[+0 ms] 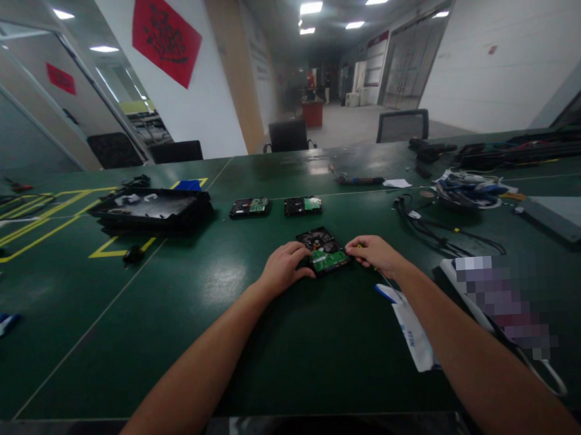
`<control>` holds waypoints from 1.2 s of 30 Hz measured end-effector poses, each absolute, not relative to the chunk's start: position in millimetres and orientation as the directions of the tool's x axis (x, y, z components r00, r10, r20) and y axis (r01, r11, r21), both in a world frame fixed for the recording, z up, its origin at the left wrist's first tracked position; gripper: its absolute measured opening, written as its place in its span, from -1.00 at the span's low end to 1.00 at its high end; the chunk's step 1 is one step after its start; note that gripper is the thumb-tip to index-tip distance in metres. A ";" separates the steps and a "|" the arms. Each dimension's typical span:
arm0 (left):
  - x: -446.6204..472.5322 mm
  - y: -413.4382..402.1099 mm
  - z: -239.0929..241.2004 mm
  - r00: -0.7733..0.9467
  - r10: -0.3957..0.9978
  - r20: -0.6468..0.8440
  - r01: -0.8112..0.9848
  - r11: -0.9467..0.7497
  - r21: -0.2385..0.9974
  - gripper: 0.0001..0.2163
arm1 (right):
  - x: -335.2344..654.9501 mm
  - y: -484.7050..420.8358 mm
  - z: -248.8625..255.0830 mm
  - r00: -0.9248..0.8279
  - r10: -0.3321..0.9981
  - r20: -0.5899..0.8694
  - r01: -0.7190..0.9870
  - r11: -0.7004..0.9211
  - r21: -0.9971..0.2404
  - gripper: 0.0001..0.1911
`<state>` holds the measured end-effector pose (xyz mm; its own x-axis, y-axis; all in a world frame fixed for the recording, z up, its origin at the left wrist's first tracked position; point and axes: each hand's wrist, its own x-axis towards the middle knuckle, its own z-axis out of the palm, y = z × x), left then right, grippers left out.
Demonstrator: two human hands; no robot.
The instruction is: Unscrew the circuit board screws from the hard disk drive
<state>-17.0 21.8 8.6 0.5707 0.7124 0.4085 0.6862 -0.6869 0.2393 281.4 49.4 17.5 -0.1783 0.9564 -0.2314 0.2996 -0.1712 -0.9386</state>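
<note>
A hard drive (322, 248) lies circuit board up on the green table (177, 296), right in front of me. My left hand (284, 267) grips its left side with curled fingers. At the drive's right edge my right hand (372, 250) is closed in a pinch; what it holds, if anything, is too small to make out. Two more hard drives (250, 207) (302, 205) lie side by side farther back.
A black tray (151, 210) sits at the back left by yellow floor-style markings. Tangled cables (429, 225) and a bundle of wires (466, 188) lie to the right. A white packet (410, 331) rests under my right forearm. Chairs stand along the far edge.
</note>
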 end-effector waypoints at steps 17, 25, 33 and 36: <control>24.1 -5.8 13.7 0.433 0.787 0.439 0.841 -0.528 0.116 -0.67 | 278.5 38.5 36.6 -0.137 0.979 -0.150 0.322 -0.099 -0.942 -0.86; 28.1 -17.4 14.3 0.424 0.782 0.457 0.843 -0.525 0.116 -0.80 | 268.6 23.0 57.0 -0.203 0.974 0.101 0.698 0.217 -0.683 -0.87; 31.4 -9.8 13.7 0.417 0.798 0.435 0.841 -0.520 0.148 -0.77 | 269.0 26.2 53.1 -0.229 0.961 0.153 0.779 0.276 -0.563 -0.90; 26.5 -7.9 12.8 0.438 0.775 0.456 0.825 -0.548 0.139 -0.78 | 272.6 30.7 46.0 -0.181 0.973 0.144 0.818 0.230 -0.527 -0.88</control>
